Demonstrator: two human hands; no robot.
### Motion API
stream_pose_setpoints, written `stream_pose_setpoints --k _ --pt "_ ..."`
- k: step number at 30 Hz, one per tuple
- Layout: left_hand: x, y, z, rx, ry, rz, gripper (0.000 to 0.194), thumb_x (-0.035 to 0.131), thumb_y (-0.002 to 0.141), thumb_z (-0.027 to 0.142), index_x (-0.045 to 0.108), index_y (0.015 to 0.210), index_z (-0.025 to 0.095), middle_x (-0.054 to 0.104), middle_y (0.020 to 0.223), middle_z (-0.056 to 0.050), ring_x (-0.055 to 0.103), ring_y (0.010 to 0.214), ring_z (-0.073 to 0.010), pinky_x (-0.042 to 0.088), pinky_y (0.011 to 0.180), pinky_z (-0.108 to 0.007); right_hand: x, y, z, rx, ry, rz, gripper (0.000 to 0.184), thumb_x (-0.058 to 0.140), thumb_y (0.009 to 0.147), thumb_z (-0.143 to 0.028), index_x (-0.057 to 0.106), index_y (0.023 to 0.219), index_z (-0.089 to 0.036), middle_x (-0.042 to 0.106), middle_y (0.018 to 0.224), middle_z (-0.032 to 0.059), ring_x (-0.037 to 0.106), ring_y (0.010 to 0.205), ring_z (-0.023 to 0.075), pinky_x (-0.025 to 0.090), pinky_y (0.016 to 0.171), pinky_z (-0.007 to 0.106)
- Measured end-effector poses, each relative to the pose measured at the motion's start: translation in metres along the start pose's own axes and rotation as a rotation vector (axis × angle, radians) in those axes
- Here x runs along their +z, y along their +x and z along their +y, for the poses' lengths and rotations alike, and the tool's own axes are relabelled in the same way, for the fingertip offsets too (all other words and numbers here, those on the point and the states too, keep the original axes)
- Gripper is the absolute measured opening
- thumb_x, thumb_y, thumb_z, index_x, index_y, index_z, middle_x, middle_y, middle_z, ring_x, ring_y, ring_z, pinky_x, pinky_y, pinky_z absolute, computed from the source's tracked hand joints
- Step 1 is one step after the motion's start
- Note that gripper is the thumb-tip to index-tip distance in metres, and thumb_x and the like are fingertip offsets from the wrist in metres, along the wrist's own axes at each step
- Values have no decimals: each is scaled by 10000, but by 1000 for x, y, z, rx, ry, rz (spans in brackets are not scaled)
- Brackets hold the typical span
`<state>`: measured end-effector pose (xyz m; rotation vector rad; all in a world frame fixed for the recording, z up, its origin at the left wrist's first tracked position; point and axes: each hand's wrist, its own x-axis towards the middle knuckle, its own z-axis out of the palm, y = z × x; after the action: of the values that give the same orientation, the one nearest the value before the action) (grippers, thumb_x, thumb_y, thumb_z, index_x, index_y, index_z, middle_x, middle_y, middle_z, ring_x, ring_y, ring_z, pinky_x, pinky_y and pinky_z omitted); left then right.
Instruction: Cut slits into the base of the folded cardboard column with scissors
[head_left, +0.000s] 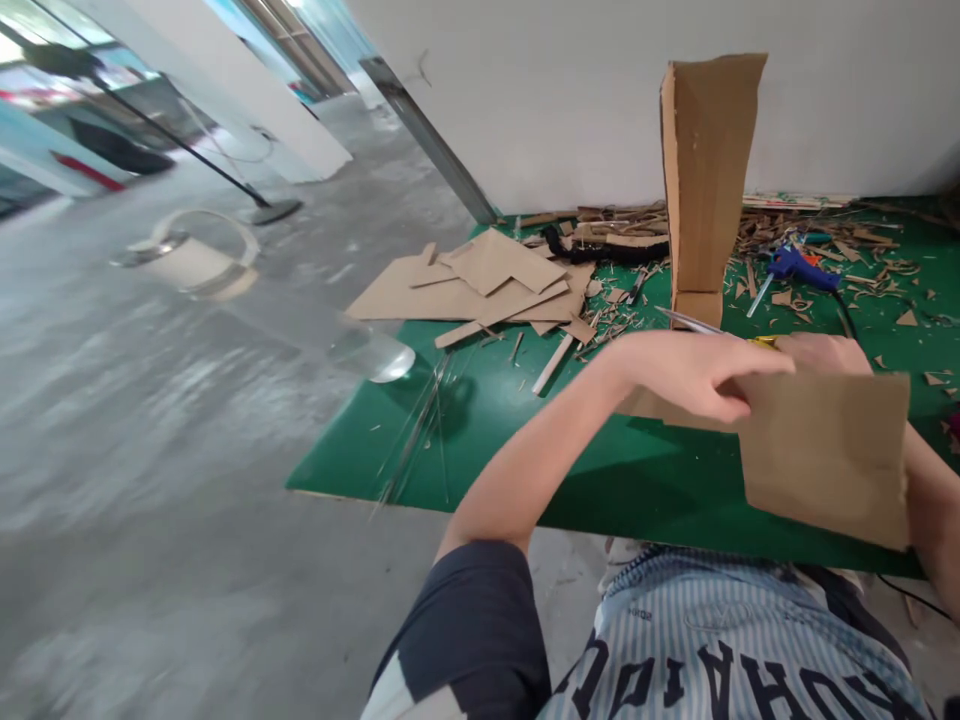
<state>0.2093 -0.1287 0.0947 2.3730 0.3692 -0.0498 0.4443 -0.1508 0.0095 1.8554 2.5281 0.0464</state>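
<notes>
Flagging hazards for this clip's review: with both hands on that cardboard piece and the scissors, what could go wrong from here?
1. The left hand pinches the cardboard piece close to the scissors, so its fingers could be nicked.
2. The tall cardboard stands upright just behind the hands; a bump might topple it.
3. The blue glue gun and its cord lie near the right hand among scraps; the cord could snag.

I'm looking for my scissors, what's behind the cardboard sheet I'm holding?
Behind the cardboard sheet, thin metal blades and a yellow bit poke out by the right hand. The rest, including that hand's grip, is covered.
</notes>
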Motion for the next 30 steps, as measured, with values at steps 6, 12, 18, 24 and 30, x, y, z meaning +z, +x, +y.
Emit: stream_pose_setpoints --k 6,12,18,24,30 --pt "24 28 -8 -190 227 147 352 468 941 253 584 1257 151 666 1226 -141 645 1008 -243 499 798 -364 21 10 -2 -83 -66 52 320 453 991 -399 696 963 -193 723 941 96 622 780 207 209 545 292" --pt "19 31 -31 -300 305 505 413 338 1016 203 565 1360 170 623 1353 -131 553 1274 -266 461 1037 -416 48 20 -5 -230 -182 584 257 476 1012 -260 700 1139 -254 706 1199 94 599 1021 232 454 886 423" --pt "17 31 -49 -199 -42 550 342 482 981 258 611 1290 185 665 1310 -105 653 1028 -184 525 887 -336 55 23 -6 -382 -124 669 401 633 934 -347 630 1336 -347 574 1452 62 381 1435 401 254 1153 735" --pt "13 29 -44 -221 -199 514 179 600 915 327 671 964 170 725 989 -66 642 839 -150 509 769 -317 59 26 -8 -415 -59 637 490 611 962 -370 560 1448 -404 604 1401 61 309 1502 451 185 1147 815" --pt "12 30 -53 -244 -410 443 174 600 900 269 705 959 144 731 920 -69 647 808 -138 523 756 -313 60 26 -9 -481 -36 632 553 639 948 -338 524 1484 -413 605 1398 55 281 1523 434 108 1164 826"
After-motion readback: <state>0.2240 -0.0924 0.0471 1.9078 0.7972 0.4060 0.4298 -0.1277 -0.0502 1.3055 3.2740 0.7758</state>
